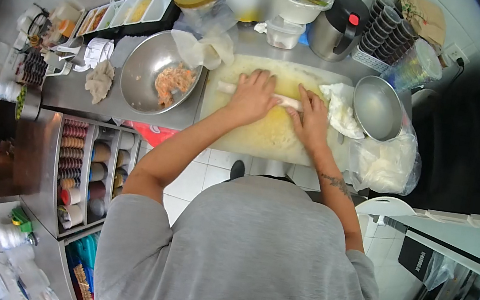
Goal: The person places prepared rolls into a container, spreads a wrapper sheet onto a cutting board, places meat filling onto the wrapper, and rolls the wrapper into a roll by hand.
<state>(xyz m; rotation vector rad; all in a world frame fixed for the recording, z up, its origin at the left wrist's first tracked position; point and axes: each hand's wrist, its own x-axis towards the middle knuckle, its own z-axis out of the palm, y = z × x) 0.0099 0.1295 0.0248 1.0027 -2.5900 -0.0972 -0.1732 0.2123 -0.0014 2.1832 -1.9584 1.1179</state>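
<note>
A long, thin, pale roll [287,102] lies crosswise on the white cutting board [241,143], its surface looking like a thin wrapper. My left hand [253,97] covers its left part, with fingers over the far side and thumb on the near side. Around the right part of the same roll curls my right hand [311,118], thumb pointing inward. What is inside the roll is hidden. To the left, a large steel bowl [135,81] holds pinkish-orange minced filling [174,81]. A crumpled white cloth [345,113] sits just right of my right hand.
A smaller metal bowl [378,108] and a plastic bag [384,162] with pale contents stand at the right. Along the back are a steel jug [332,30], stacked black cups [385,32] and a tray of toppings [130,9]. A beige crumpled cloth [99,82] lies at the left.
</note>
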